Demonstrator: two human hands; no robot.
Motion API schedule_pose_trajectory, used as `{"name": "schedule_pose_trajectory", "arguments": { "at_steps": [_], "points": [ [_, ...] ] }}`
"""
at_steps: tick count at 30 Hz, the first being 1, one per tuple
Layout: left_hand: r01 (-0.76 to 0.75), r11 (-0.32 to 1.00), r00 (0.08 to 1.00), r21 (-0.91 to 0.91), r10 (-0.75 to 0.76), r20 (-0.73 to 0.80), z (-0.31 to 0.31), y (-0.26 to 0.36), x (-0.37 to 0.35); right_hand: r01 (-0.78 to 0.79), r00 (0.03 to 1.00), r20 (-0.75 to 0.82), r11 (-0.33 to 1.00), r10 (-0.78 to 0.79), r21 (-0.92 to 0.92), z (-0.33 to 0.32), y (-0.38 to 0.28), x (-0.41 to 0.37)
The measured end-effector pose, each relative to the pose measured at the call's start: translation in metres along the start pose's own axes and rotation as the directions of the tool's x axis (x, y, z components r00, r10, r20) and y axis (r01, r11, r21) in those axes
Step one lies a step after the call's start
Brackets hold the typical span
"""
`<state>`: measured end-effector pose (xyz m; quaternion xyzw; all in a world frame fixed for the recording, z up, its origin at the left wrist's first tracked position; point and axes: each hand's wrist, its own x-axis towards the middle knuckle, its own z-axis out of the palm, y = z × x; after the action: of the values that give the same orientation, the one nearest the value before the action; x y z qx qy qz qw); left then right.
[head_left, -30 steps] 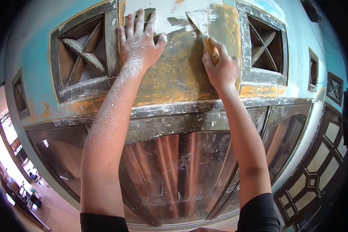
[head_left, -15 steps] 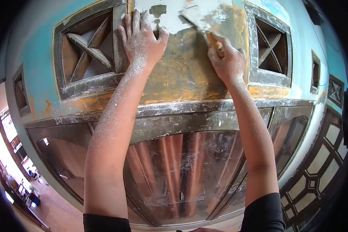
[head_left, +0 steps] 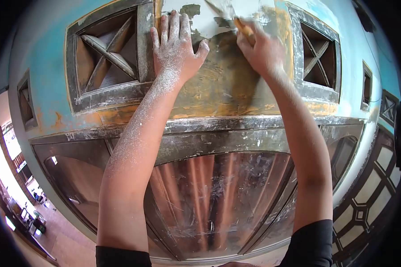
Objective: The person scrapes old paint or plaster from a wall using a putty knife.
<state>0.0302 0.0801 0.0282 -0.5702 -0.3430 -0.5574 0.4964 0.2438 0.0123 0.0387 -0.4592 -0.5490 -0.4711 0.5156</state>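
Observation:
My left hand [head_left: 176,51], dusted with white powder, lies flat against the wall panel with its fingers stretched upward and the thumb out to the side. In my right hand [head_left: 265,51], a little blurred, is a scraper with an orange-brown wooden handle [head_left: 245,30]. Its thin blade points up and left over the white patch of paint [head_left: 205,24]. Below that patch the wall panel [head_left: 218,84] shows a bare brownish, ochre-streaked surface. White dust also covers my left forearm.
Dark wooden vent frames with crossed bars flank the panel, one at the left [head_left: 104,53] and one at the right [head_left: 316,55]. Underneath runs a scuffed wooden beam [head_left: 218,124] above a glass pane [head_left: 214,191] with reddish curtain folds. Turquoise wall [head_left: 47,89] surrounds the left vent.
The right hand and scraper have moved upward on the panel. My left hand stays flat at nearly the same place on the wall, while the whole view has shifted slightly.

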Motion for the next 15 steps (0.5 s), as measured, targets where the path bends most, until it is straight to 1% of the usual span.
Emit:
{"name": "schedule_pose_trajectory", "arguments": {
  "at_steps": [1,2,4,5,8,9,10,12,13,15],
  "points": [
    [0.002,1.0,1.0,0.004,-0.002,0.001,0.001,0.0,0.0,-0.033,0.999,-0.008,0.999,0.033,0.025,0.001,-0.004,0.009],
    [-0.008,1.0,1.0,-0.009,0.008,-0.012,0.003,0.0,0.0,-0.033,0.999,-0.007,0.999,0.034,0.029,0.008,-0.008,0.014],
    [-0.019,1.0,1.0,-0.016,0.019,-0.019,0.003,-0.001,-0.002,-0.029,0.984,-0.167,0.979,0.063,0.201,0.025,-0.016,0.016],
    [-0.034,0.999,0.999,-0.025,0.033,-0.017,0.003,-0.002,-0.003,0.024,0.98,-0.198,0.998,-0.012,0.06,0.03,-0.018,0.009],
    [-0.056,0.997,0.998,-0.051,0.056,-0.012,-0.002,-0.002,-0.011,0.064,0.986,-0.159,0.992,-0.045,0.112,0.028,-0.013,-0.009],
    [-0.083,0.995,0.997,-0.054,0.083,-0.008,-0.003,-0.003,-0.015,0.077,0.972,-0.232,0.988,-0.044,0.135,0.027,-0.014,-0.01],
    [-0.107,0.993,0.994,-0.057,0.107,-0.006,-0.004,-0.003,-0.019,0.078,0.973,-0.228,0.988,-0.046,0.136,0.028,-0.016,-0.007],
    [-0.116,0.993,0.993,-0.036,0.117,0.008,-0.005,-0.003,-0.024,0.008,0.988,-0.157,0.999,-0.001,0.042,0.028,-0.02,0.0],
    [-0.12,0.992,0.993,-0.049,0.121,0.008,-0.006,-0.003,-0.026,0.044,0.976,-0.216,0.997,-0.028,0.069,0.032,-0.019,0.002],
    [-0.124,0.99,0.992,-0.061,0.124,0.002,-0.006,-0.003,-0.026,0.043,0.981,-0.193,0.997,-0.029,0.067,0.03,-0.016,-0.006]
  ]
}}
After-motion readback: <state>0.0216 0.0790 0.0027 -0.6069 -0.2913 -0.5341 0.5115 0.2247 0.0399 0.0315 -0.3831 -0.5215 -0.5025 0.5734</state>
